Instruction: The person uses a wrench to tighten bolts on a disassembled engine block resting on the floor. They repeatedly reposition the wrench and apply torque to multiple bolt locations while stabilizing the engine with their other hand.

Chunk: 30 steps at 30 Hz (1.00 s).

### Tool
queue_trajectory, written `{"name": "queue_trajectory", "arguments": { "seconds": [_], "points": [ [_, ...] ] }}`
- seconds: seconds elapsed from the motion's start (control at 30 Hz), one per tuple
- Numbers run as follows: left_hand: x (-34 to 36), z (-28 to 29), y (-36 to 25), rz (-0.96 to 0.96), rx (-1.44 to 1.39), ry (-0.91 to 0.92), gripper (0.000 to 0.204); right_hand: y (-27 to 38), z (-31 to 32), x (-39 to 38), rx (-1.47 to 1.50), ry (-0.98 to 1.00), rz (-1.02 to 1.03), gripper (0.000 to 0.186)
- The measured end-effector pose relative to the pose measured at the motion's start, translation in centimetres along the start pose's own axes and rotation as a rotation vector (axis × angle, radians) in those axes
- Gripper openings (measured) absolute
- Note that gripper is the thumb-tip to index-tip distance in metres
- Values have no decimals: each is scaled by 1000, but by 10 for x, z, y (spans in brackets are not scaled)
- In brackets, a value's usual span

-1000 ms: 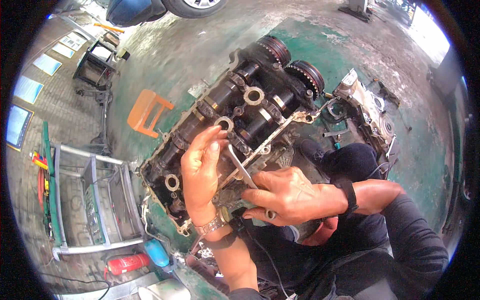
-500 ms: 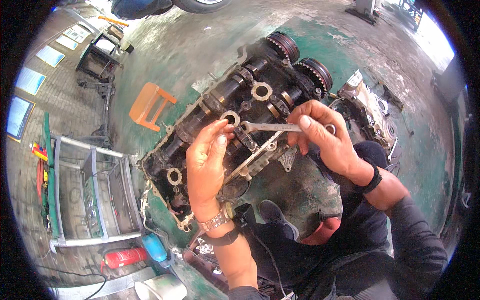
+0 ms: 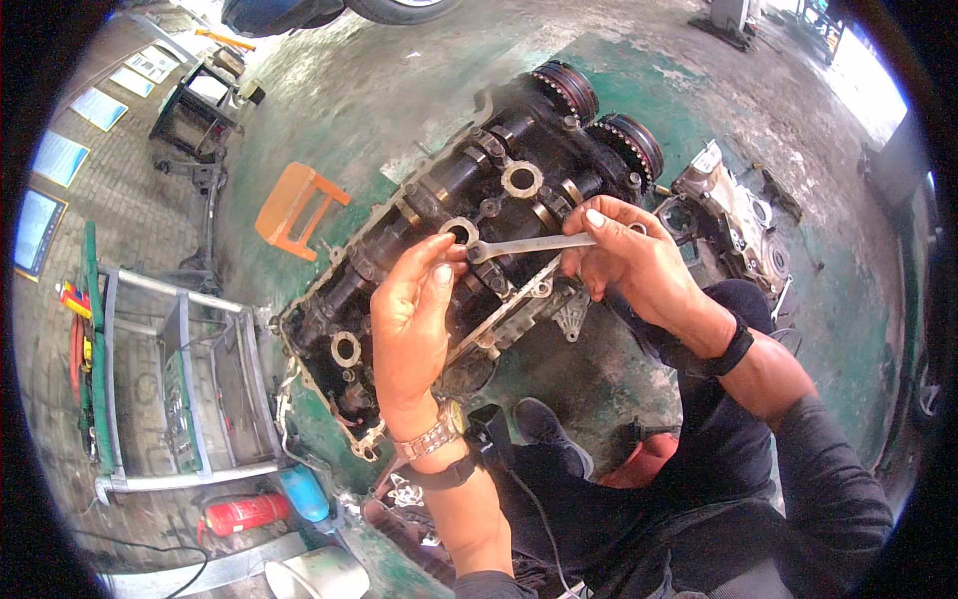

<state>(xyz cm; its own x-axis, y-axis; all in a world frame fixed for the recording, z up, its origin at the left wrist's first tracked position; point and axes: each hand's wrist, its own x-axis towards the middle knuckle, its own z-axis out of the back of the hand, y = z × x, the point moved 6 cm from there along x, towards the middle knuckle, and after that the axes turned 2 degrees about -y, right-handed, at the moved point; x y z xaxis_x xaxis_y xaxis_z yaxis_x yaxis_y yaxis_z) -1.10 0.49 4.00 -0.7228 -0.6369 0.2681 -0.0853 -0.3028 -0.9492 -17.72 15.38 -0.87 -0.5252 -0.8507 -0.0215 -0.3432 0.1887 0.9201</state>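
With my right hand (image 3: 634,268) I pinch a steel wrench (image 3: 534,245), its far end just beside my left hand (image 3: 409,319); whether those bent fingers grip anything, I can't tell. It looks light, rigid, maybe oily, best held mid-shank. Below the fingers: a dark engine head (image 3: 489,208); beyond, worn green floor (image 3: 689,85); leftward, an orange stool (image 3: 282,205).

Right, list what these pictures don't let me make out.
All in the head view:
Silver steel wrench: handle partly hidden by the bare right hand.
Long, blackened metal engine part: partly hidden behind the bare left hand.
Dark-blue car: cut off by the upper edge.
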Motion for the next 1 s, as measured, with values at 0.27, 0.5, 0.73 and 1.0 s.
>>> {"name": "queue_trajectory", "arguments": {
  "seconds": [0.27, 0.5, 0.73, 1.0],
  "points": [
    [1, 0, 2, 4, -10, 3, 28, -6, 0, 3, 49, -19, -13, 29],
    [2, 1, 5, 41, 25, -22, 28, -14, -5, -1, 59, -68, -19, 24],
    [3, 2, 7, 44, 26, -21, 28, -4, -19, -19, -82, 6, 97, 25],
    [1, 3, 2, 38, 150, -2, 24, -1, -31, -29, -147, 95, 152, 39]
  ]
}}
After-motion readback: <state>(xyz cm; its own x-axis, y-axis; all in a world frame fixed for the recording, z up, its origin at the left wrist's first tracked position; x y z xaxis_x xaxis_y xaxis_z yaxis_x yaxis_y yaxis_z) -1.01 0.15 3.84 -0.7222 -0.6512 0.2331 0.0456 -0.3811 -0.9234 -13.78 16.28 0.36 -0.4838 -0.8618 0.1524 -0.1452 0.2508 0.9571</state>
